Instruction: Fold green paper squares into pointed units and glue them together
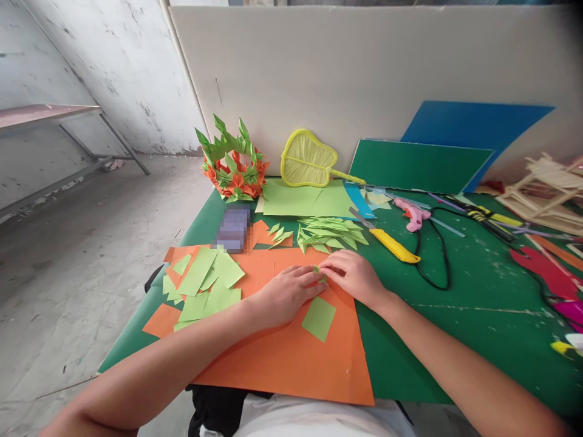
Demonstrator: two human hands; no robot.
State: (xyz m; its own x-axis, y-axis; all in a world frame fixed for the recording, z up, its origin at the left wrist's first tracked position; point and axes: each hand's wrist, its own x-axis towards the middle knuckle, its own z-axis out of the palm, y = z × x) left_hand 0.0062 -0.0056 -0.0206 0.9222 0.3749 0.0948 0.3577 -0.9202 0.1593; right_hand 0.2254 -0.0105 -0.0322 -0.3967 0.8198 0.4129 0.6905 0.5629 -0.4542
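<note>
Over a large orange sheet (pixel 291 364), my left hand (pixel 291 291) and my right hand (pixel 353 273) meet at the fingertips. Between them they pinch a small piece of green paper (pixel 320 273), mostly covered by the fingers. Just below lies a flat green paper square (pixel 319 318). To the left is a loose heap of green paper pieces (pixel 209 294) with some orange ones among them. Beyond my hands, a pile of folded pointed green paper leaves (pixel 332 232) rests close to my right hand.
At the back left stands an orange and green folded-paper crown (pixel 234 164). Nearby are a yellow leaf-shaped fan (pixel 310 159) and a blurred dark rectangle (pixel 233 227). Rightward lie a yellow utility knife (pixel 395 244), a pink glue gun (pixel 411 213) with black cord, and a wooden stick frame (pixel 542 188).
</note>
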